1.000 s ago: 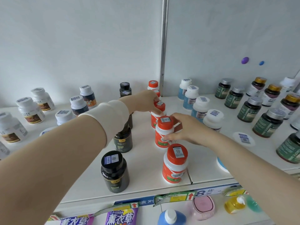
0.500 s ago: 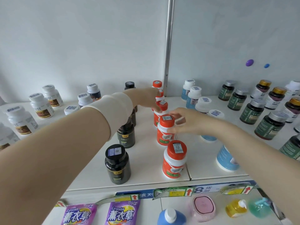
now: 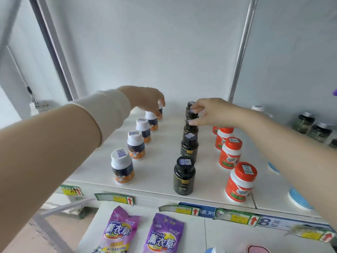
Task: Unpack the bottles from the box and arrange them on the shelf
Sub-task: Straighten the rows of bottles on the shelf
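Left hand (image 3: 145,99): is no longer touching the red-capped bottles (image 3: 230,152); is now reaching to the far end of the row on its own side, fingers curling down over the rearmost white-capped bottle (image 3: 160,111); the blur is hiding whether it grips.

Right hand (image 3: 209,112): is no longer holding the second red cap; is now working at the back of the dark row between the hands, fingertips and thumb pinching a black-capped bottle (image 3: 192,114).

Red-capped bottles: are now standing untouched under the right forearm.

Bright, even, shadowless light; slight motion blur, wide-angle bending at edges.
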Action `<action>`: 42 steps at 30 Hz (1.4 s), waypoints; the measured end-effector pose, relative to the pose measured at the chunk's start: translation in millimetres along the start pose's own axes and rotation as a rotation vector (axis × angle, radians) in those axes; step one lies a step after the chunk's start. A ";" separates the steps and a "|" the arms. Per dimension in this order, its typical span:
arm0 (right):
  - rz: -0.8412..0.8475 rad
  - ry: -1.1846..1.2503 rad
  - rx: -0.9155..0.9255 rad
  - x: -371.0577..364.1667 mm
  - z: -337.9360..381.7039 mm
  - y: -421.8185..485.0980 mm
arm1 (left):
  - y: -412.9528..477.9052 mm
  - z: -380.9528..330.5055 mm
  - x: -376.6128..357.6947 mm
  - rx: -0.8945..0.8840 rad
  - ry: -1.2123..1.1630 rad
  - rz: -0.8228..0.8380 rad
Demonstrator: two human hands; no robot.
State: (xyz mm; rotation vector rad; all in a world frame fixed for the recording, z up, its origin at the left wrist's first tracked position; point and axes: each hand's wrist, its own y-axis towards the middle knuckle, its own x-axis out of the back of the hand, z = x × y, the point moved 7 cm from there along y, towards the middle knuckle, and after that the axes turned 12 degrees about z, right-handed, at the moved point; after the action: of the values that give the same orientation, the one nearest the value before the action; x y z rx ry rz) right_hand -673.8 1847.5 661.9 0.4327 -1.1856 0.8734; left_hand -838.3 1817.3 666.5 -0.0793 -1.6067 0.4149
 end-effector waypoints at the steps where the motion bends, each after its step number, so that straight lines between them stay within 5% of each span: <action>1: 0.005 -0.012 0.014 -5.2 14.1 5.3 | -4.3 13.5 -2.8 0.017 -0.003 0.002; 7: 0.044 -0.076 0.062 -39.1 82.7 36.7 | -8.8 88.6 -13.3 0.037 -0.015 0.021; 14: 0.174 -0.330 -0.086 -75.6 106.2 77.6 | 23.5 135.5 -36.4 -0.002 0.237 0.065; 17: 0.198 -0.348 -0.170 -89.9 95.0 84.9 | 32.5 126.7 -51.6 -0.122 0.059 0.100; 21: 0.173 -0.172 -0.212 -110.9 84.7 85.9 | 41.4 107.4 -59.9 -0.256 -0.195 0.092; 27: 0.013 0.328 -0.145 -134.7 83.0 85.5 | 55.4 95.8 -65.3 -0.302 -0.204 0.068; 42: -0.098 0.445 -0.114 -146.1 67.2 94.2 | 66.0 91.5 -66.0 -0.298 -0.226 0.057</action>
State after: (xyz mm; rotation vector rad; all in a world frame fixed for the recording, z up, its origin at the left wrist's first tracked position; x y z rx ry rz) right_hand -805.1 1805.3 536.5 0.1867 -0.7914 0.7636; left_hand -935.0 1839.2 581.3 -0.3147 -1.8848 0.2309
